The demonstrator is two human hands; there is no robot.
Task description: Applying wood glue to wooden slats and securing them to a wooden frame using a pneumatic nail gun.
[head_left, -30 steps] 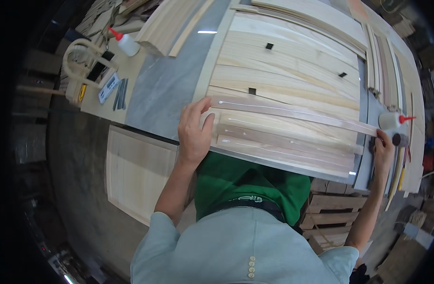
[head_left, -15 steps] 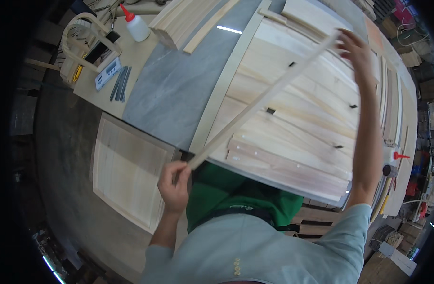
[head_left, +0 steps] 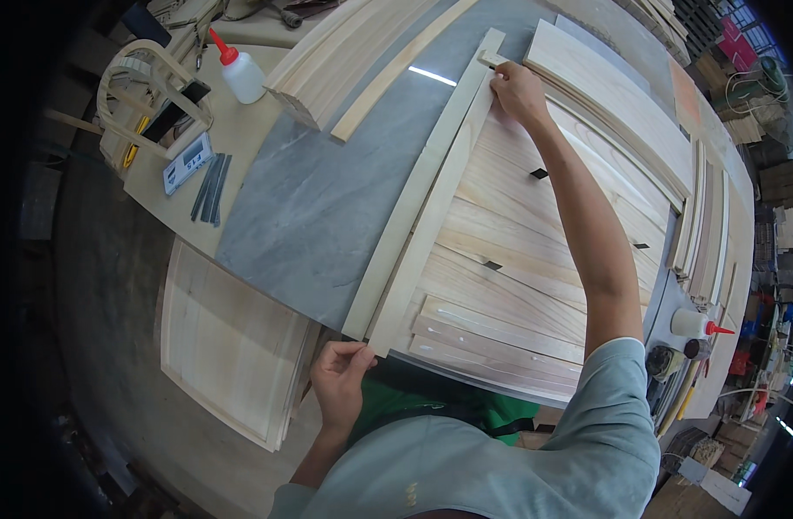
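Long pale wood strip [head_left: 435, 216] on the counter [head_left: 292, 216], along the left edge of the board panel [head_left: 517, 208], just beside a flat edging strip [head_left: 425, 186]. Left hand [head_left: 338, 372]: fingers pinching its near end. Right hand [head_left: 519, 93]: fingers bent together at the far end, grip itself hidden; forearm blocks part of the panel. Around: red-nozzled white bottle [head_left: 242, 78], plank stack [head_left: 340, 65], white-beaded slats [head_left: 491, 337]. White-and-blue box [head_left: 189, 163] carries printing. Counter grey, marbled; panel grainy, black squares [head_left: 493, 265] on it.
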